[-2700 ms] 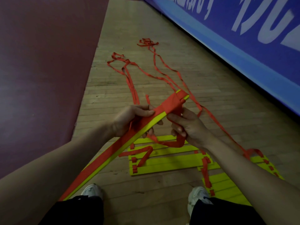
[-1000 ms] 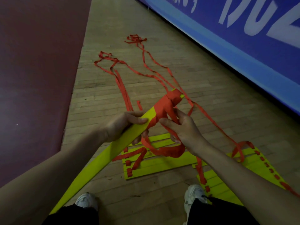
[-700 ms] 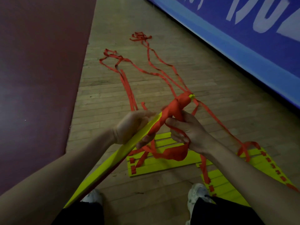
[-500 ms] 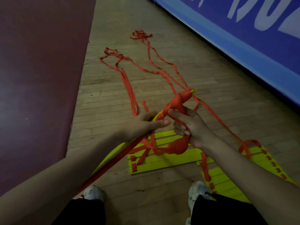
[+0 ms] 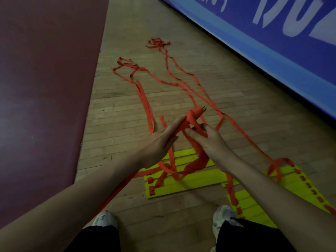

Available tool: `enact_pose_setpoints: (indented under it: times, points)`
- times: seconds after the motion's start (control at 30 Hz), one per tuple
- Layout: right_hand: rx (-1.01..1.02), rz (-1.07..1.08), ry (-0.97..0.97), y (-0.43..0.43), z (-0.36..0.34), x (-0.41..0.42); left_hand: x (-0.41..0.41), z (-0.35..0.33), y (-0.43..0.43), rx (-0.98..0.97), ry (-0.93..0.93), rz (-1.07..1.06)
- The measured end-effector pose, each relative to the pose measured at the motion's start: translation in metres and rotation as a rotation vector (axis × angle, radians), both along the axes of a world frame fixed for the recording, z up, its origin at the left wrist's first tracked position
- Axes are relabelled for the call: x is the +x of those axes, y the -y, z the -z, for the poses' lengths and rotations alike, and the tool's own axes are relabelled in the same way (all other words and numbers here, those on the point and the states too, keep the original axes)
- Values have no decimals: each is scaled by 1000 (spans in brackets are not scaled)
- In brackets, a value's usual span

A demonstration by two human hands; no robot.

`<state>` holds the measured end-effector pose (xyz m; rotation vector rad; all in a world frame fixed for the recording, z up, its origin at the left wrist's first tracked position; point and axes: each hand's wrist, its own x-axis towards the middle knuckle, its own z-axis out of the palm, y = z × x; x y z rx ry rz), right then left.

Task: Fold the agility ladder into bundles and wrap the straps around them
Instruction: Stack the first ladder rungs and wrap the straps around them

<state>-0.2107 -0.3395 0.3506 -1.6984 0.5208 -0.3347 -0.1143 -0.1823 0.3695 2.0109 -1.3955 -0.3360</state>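
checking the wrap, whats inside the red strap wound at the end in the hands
Only a yellow rung tip shows, poking out beyond the red strap. How many rungs lie inside is hidden by the strap, left hand and right hand.

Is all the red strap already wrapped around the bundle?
No, long loops of red strap lie loose on the floor beyond the bundle.
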Motion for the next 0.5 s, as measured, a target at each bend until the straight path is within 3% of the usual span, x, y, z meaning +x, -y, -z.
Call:
enact_pose_setpoints:
  times: [0.3,0.5]
  points:
    - [-180,-106,-4,3,5,-8,9,4,-6,113,174,-5]
    - [209,-201,126,2,-8,-9,17,3,-13,66,223,22]
